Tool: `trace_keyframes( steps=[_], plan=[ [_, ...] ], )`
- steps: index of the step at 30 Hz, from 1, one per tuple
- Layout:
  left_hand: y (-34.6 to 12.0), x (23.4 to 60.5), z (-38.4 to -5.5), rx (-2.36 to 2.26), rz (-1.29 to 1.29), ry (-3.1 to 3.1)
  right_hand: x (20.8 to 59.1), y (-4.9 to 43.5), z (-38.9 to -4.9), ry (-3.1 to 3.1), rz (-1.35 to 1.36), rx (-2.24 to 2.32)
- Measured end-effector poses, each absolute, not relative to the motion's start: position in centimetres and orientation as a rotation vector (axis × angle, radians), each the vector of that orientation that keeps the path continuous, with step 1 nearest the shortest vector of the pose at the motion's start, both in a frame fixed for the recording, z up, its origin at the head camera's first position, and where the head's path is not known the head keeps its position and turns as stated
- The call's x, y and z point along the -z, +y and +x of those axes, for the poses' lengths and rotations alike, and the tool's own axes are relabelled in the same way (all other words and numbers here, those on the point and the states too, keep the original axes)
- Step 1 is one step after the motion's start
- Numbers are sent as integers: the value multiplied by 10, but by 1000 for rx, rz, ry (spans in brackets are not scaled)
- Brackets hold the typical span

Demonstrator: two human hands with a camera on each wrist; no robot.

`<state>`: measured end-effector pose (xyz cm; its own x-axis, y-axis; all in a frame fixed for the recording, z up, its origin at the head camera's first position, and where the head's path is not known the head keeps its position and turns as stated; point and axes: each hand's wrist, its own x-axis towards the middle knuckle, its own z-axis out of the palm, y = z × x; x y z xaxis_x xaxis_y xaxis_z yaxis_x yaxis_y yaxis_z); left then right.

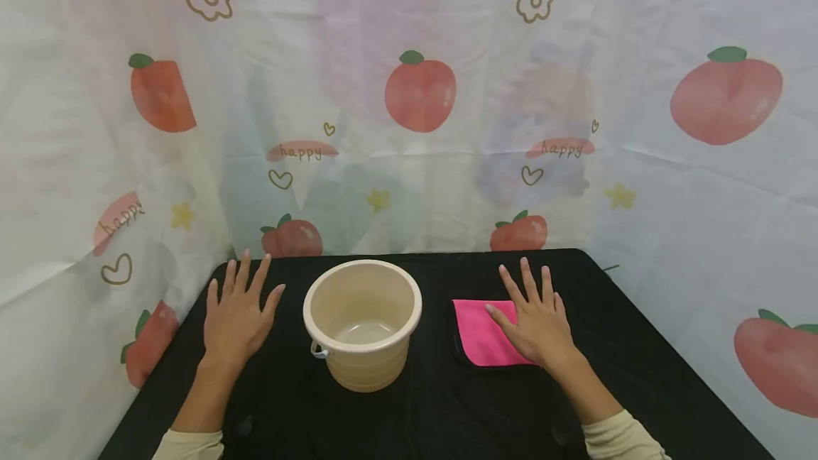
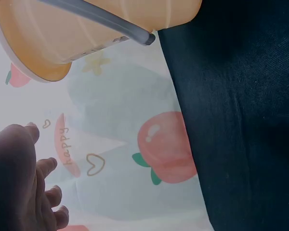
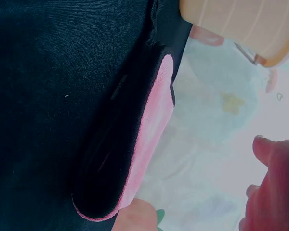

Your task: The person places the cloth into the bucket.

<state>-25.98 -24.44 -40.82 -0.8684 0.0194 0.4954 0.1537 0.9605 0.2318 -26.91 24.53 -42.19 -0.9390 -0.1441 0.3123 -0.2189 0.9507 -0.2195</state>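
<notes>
A cream plastic bucket (image 1: 367, 360) stands upright between my hands, with nothing visible inside it. Its grey handle (image 2: 103, 19) hangs against the side in the left wrist view. To the bucket's left, my left hand (image 1: 236, 318) is spread with straight fingers and holds nothing. On the right, my right hand (image 1: 540, 325) is spread too, over a folded pink cloth (image 1: 482, 336) with a black edge, and hides part of it. In the right wrist view the hand (image 3: 277, 187) appears raised apart from the cloth (image 3: 151, 125).
A black-covered table (image 1: 441, 417) lies under everything. A pale curtain (image 1: 422, 183) printed with fruit, hearts and flowers hangs along the back and both sides. A thin dark stick-like thing (image 1: 611, 267) juts out at the table's right edge.
</notes>
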Motion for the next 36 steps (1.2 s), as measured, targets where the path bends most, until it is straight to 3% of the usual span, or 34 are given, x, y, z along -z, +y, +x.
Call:
trace_keyframes(
  steps=[17,36],
  plan=[
    [-236,413,-262,429,-135,-2601,447,258,-275,-2835,251,-464],
    [-223,416,-261,727,-328,-2579,453,255,-281,-3158,124,-572]
  ],
)
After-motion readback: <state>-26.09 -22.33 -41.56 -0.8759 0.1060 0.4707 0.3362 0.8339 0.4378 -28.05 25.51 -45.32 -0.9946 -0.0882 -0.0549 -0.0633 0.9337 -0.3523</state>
